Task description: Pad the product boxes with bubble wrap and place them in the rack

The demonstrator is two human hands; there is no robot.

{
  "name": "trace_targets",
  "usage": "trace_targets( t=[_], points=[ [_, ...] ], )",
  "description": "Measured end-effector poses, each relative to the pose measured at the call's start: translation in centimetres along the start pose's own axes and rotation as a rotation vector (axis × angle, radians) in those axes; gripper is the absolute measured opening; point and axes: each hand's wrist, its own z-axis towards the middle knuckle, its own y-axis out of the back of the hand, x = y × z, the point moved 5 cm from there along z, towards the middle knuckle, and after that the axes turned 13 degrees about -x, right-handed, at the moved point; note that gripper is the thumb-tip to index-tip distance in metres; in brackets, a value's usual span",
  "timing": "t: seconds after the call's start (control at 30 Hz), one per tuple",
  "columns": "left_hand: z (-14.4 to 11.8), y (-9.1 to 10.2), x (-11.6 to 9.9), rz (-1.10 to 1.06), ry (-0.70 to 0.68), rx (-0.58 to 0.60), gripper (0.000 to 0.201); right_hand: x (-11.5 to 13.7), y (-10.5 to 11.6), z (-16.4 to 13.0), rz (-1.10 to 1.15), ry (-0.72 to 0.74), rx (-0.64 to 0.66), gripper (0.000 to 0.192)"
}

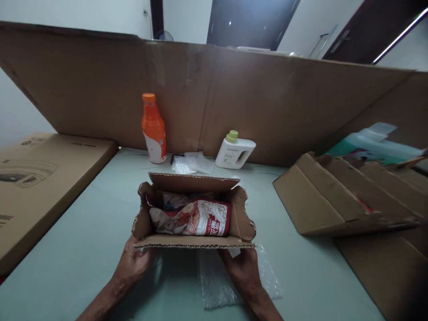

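Between both hands is a small open cardboard box (240, 209), its flaps raised and its top facing me. My left hand (135, 258) grips the lower left corner, with the fingers partly hidden under the box. At the lower right, my right hand (242, 267) closes on the same box; its fingertips are hidden too. A red and white printed food packet (200, 218) lies inside, with more packaging behind it that I cannot make out. Under my right hand, a sheet of bubble wrap (220, 285) rests on the pale green table (90, 214).
An orange bottle (154, 129) and a white detergent bottle (236, 151) stand at the back by a cardboard wall (267, 98). Between them lie small bubble-wrap pieces (194, 162). A flat carton (60, 178) is left; open cardboard boxes (310, 196) and a teal container (377, 142) are right.
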Motion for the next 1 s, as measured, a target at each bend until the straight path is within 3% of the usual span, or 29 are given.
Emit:
trace_targets(
  t=[0.1, 0.2, 0.33, 0.43, 0.53, 0.6, 0.7, 0.8, 0.87, 0.93, 1.0],
  points=[
    [0.3, -0.9, -2.3, -0.013, 0.003, 0.046, 0.043, 0.0, -0.8, 2.0, -0.014, -0.076, 0.052, 0.037],
    [1.5, -2.4, -4.5, -0.136, 0.004, 0.098, 0.053, -0.2, -1.9, 4.2, 0.030, -0.171, 0.116, 0.044],
    [3.0, -3.9, -5.2, -0.197, -0.030, 0.142, 0.061, -0.5, -2.2, 5.7, 0.130, -0.212, 0.213, 0.053],
    [1.8, -3.1, -3.9, -0.145, -0.055, 0.096, 0.071, -1.4, 0.6, 5.1, 0.092, -0.155, 0.207, 0.052],
    [-1.5, -1.2, -2.5, -0.029, -0.078, 0.041, 0.074, -4.0, 5.2, 3.1, -0.121, -0.113, 0.171, 0.040],
    [-4.1, -1.2, -2.4, 0.065, -0.157, 0.117, 0.060, -6.0, 7.7, 1.5, -0.309, -0.093, 0.150, 0.040],
    [-7.2, -3.9, -3.4, 0.217, -0.329, 0.289, 0.048, -7.7, 9.3, -0.7, -0.554, -0.054, 0.115, 0.049],
    [-8.9, -7.9, -4.5, 0.322, -0.363, 0.416, 0.052, -6.4, 8.4, -2.4, -0.620, 0.005, 0.105, 0.041],
    [-9.4, -9.4, -5.3, 0.326, -0.348, 0.474, 0.050, -4.3, 7.5, -3.3, -0.547, 0.031, 0.104, 0.032],
    [-9.3, -9.0, -5.8, 0.291, -0.337, 0.471, 0.048, -2.0, 7.0, -4.0, -0.432, 0.043, 0.089, 0.025],
    [-8.5, -6.9, -5.6, 0.262, -0.317, 0.410, 0.047, -0.2, 7.0, -4.4, -0.341, 0.060, 0.067, 0.021]
  ],
)
